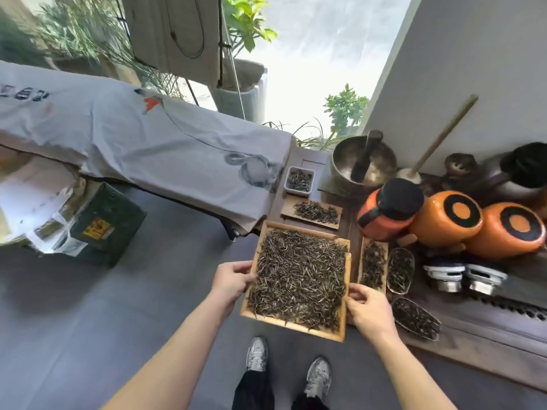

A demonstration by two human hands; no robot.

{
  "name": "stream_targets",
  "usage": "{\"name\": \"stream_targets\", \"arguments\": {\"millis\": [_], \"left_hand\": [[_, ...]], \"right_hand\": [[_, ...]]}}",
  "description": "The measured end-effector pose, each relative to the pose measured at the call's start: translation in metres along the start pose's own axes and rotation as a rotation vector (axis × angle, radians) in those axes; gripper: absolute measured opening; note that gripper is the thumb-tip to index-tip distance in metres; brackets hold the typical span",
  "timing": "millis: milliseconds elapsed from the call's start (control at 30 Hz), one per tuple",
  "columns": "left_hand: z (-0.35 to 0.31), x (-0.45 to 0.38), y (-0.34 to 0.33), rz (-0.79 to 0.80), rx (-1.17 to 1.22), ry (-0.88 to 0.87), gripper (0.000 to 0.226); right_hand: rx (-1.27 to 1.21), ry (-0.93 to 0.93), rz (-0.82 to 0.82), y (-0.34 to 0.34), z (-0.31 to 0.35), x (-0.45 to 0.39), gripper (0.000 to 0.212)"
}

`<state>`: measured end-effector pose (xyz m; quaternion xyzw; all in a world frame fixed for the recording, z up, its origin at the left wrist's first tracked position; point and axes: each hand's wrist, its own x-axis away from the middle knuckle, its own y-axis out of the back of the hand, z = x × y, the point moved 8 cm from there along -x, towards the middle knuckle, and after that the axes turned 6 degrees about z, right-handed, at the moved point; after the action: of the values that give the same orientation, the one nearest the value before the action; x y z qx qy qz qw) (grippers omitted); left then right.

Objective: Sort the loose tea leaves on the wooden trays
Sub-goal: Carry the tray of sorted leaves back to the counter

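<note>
A large square wooden tray (296,326) full of dark, thin loose tea leaves (299,276) is held at the edge of a low dark wooden table (488,347). My left hand (232,281) grips its left rim. My right hand (368,309) grips its right rim near the front corner. Smaller portions of tea lie beside it: a flat wooden board (288,210) behind it, a narrow wooden tray (359,261) to its right, two scoop-shaped dishes (400,270) (416,318), and a small white dish (299,179) farther back.
Orange and black jars (447,220) lie on the table to the right, with a metal singing bowl (362,161) and dark pots behind them. A cloth-covered table (142,143) stands at left, a dark green box (103,223) on the grey floor. My shoes (257,353) are below.
</note>
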<state>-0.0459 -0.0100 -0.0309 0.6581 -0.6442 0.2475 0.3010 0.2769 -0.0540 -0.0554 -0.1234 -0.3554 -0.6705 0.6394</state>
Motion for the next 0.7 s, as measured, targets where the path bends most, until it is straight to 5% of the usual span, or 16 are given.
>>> {"name": "stream_targets", "arguments": {"millis": [700], "left_hand": [[0.026, -0.106, -0.022, -0.156, -0.4, 0.025, 0.03]], "right_hand": [[0.351, -0.098, -0.082, -0.006, -0.008, -0.061, 0.034]]}}
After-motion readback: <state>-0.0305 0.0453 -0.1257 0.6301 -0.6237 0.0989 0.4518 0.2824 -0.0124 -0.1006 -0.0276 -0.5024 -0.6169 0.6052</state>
